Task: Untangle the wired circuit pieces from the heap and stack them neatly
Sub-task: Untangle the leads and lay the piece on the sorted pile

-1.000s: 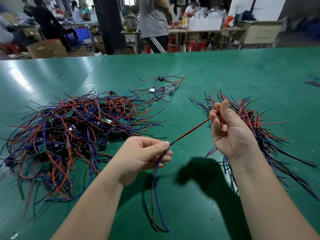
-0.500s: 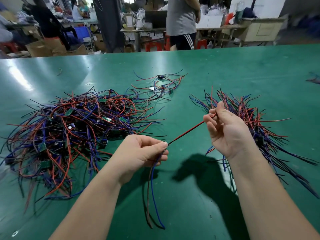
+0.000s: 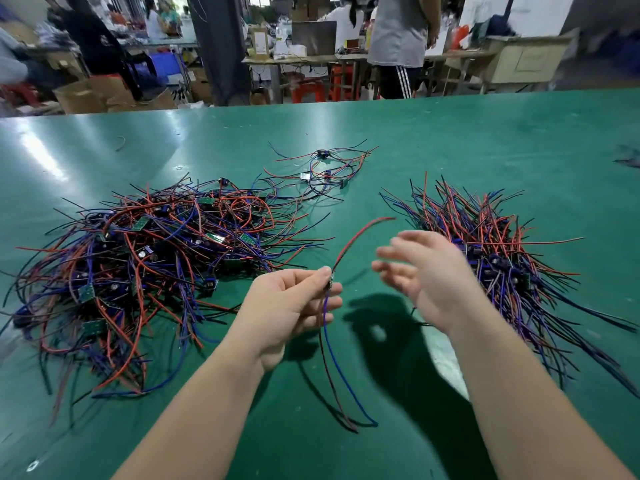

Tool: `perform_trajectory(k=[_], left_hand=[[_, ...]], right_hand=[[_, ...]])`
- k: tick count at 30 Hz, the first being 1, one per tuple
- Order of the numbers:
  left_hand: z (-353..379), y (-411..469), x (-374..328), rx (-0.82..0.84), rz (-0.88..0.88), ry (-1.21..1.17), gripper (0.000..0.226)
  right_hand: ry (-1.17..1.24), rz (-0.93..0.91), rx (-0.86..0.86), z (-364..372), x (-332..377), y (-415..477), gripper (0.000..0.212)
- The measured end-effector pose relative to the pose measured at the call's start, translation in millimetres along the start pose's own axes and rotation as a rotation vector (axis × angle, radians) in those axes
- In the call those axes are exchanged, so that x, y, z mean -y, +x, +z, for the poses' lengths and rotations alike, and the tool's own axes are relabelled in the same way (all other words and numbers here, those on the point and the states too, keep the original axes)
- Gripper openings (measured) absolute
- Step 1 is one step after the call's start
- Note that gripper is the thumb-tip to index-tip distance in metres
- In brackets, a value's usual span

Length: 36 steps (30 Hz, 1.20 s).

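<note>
My left hand [image 3: 294, 306] pinches one wired circuit piece [image 3: 329, 285] between thumb and fingers, above the green table. Its red and black wires [image 3: 356, 237] curve up to the right, and its blue and dark wires [image 3: 337, 362] hang down toward the table. My right hand [image 3: 426, 271] is blurred, fingers spread, holding nothing, just right of the red wire. A big tangled heap [image 3: 145, 265] of red, blue and black wired boards lies at the left. The sorted stack [image 3: 491, 244] lies at the right, partly behind my right hand.
A small loose cluster of wired pieces [image 3: 325, 171] lies at the middle back of the green table [image 3: 485, 140]. Beyond the table's far edge stand people, workbenches, red stools and cardboard boxes. A wire scrap [image 3: 119, 143] lies at the far left.
My right hand has let go of the red wire and opened, moving slightly down and away. The freed red wire now curves upward. My left hand still pinches the piece.
</note>
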State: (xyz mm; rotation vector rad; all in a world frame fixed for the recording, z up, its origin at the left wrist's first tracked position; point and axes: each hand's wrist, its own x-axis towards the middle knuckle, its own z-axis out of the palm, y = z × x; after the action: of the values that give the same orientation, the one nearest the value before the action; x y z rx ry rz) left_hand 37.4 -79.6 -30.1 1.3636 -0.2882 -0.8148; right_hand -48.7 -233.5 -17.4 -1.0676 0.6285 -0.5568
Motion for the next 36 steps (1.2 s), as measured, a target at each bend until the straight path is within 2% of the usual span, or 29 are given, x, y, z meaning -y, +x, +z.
perform_trajectory(k=[2,4,5,9,11,14,15,17,18,20,23,28,31,33,36], left_hand=[[4,-1,3,-0.017,0.036,0.001,0.026],[6,-3,4,-0.019,0.085,0.041,0.029],[6,-3,5,-0.009,0.107,0.067,0.026],[5,-6,1,0.126,0.135,0.103,0.026],[6,-8,0,0.167,0.143,0.124,0.022],[1,-2,0,0.024,0.187,0.158,0.018],[-4,2,3,-0.079,0.268,0.287,0.017],[-18,11,5,-0.265,0.487,0.774,0.020],[-24,14,7,-0.298,0.548,1.000,0.026],[-31,20,15,-0.302,0.490,1.267,0.039],[-30,22,24,-0.308,0.370,1.429,0.044],[-32,24,24,-0.400,0.371,1.475,0.040],[-33,24,24,-0.387,0.348,1.486,0.039],[-32,24,24,-0.413,0.384,1.473,0.038],[-29,23,16,-0.504,0.539,1.297,0.038]], right_hand=[[-0.322,-0.077,0.196,12,-14,-10,0.007],[-0.648,-0.299,0.232,19,-23,-15,0.008],[-0.725,-0.375,0.211,20,-23,-16,0.007],[-0.735,-0.389,0.144,13,-15,-16,0.030],[-0.726,-0.431,0.074,10,-10,-13,0.031],[-0.698,-0.591,-0.123,-6,14,-4,0.031],[-0.753,-0.647,-0.208,-15,23,-1,0.033],[-0.940,-0.683,-0.379,-34,39,4,0.033],[-1.050,-0.654,-0.454,-43,42,6,0.031],[-1.285,-0.492,-0.505,-56,43,12,0.028],[-1.425,-0.264,-0.427,-64,36,15,0.018],[-1.309,-0.409,-0.608,-69,41,14,0.019],[-1.406,-0.326,-0.530,-69,38,14,0.010],[-1.430,-0.316,-0.495,-66,33,15,0.017],[-1.385,-0.560,-0.556,-55,33,11,0.020]])
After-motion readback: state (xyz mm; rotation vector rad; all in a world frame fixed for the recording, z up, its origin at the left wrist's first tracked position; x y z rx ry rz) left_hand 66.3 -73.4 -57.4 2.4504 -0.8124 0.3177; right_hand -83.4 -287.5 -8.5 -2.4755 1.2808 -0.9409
